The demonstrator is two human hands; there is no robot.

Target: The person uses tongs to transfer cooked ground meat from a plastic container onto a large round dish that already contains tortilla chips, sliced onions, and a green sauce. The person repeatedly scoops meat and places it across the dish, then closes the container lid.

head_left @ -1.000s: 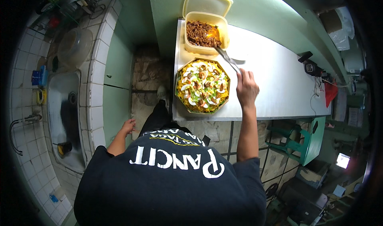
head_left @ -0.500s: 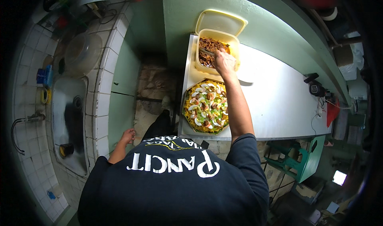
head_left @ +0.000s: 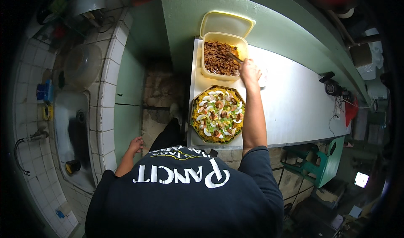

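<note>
My right hand (head_left: 250, 72) is closed on a long, dark utensil (head_left: 235, 58), whose far end reaches into a yellowish plastic food container (head_left: 221, 77). I cannot make out the shape of that end. Dark brown shredded or chopped food (head_left: 219, 58) fills the container, with orange-yellow showing at its far right corner. Just nearer sits an octagonal tray of noodles (head_left: 218, 114), topped with egg slices, chopped greens and brown pieces. Away to the left, beside the green cabinet, my left hand (head_left: 136, 144) hangs loosely open with nothing visible in it.
The container's yellow-rimmed lid (head_left: 227, 22) leans against the green wall behind. Both stand on a white-topped table (head_left: 290, 99). A dark device with cables (head_left: 332, 88) is at its far right. To the left is a tiled sink (head_left: 71, 112); a green stool (head_left: 313, 164) stands below right.
My right hand has drawn back to the right and slightly nearer with the utensil, uncovering more of the brown food. My left hand stays by the cabinet. The view has shifted slightly.
</note>
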